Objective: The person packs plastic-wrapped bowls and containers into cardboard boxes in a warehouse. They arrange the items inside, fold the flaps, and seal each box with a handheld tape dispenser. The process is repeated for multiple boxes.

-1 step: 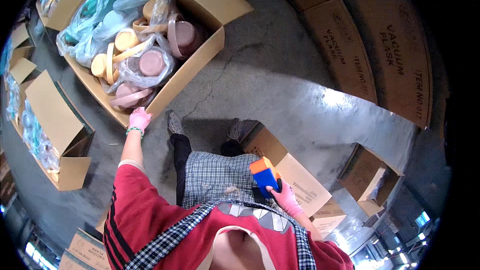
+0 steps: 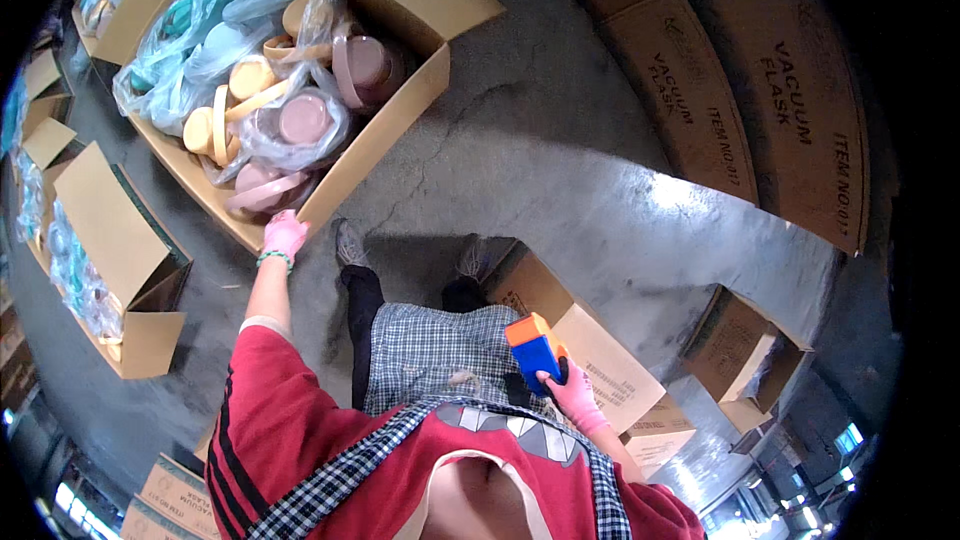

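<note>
My left hand, in a pink glove with a green bead bracelet at the wrist, is closed on the near corner edge of a large open carton. Inside the carton lie pink lidded containers with handles, yellow ones and teal ones, many in clear plastic bags. At my right side, in front of the checked apron, my right hand grips a blocky blue and orange hand-held tool. Its exact kind is unclear. Its orange end points away from me.
More open cartons with bagged goods stand on the left. Large closed cartons form a stack at the far right. Near my right leg are an opened carton and another small open box. The floor is grey concrete.
Both hands appear shifted very slightly to the right, the tool with the right one. The grips look the same.
</note>
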`<action>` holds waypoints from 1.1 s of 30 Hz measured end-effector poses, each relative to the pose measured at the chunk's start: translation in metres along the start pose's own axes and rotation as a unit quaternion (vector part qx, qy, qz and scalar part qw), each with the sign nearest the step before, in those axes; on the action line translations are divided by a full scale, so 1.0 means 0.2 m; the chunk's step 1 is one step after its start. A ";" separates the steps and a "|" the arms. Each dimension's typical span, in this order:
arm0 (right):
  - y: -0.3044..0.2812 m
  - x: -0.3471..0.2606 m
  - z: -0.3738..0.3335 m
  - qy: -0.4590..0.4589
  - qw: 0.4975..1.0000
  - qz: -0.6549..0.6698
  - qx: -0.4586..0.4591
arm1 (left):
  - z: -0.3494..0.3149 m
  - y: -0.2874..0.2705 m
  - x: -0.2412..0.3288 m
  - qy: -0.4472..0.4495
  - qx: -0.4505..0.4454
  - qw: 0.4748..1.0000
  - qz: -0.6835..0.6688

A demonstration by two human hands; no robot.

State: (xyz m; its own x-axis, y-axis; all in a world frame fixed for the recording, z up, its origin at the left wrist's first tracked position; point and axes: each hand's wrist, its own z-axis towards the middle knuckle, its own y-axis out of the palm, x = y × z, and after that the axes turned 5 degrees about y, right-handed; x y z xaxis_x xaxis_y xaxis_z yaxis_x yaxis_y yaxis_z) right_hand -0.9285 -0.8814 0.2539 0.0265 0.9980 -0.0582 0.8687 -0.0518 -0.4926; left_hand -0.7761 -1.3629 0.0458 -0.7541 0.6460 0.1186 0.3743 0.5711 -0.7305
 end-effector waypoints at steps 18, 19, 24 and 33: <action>0.00 0.19 0.13 -0.007 0.862 0.499 0.090 | -0.29 0.65 1.45 -0.133 -0.037 0.712 -0.688; -0.02 0.23 0.15 0.007 0.852 0.516 0.088 | -0.17 0.69 1.35 -0.165 -0.181 0.319 -0.916; 0.01 0.27 0.19 0.051 0.810 0.582 0.054 | -0.06 0.66 1.34 -0.223 -0.116 0.360 -0.898; -0.09 -0.19 0.84 -0.073 0.618 0.767 -0.159 | -0.34 0.15 1.06 0.099 -0.209 0.703 -0.673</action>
State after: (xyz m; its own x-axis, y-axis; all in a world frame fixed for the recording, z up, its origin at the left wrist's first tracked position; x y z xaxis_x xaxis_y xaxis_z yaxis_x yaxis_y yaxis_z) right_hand -1.0283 -0.9239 0.1194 0.9136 -0.2308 -0.3349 -0.0683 -0.8988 0.4330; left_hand -0.8874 -1.1743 0.0946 -0.5029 -0.5878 0.6337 -0.4493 0.8041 0.3894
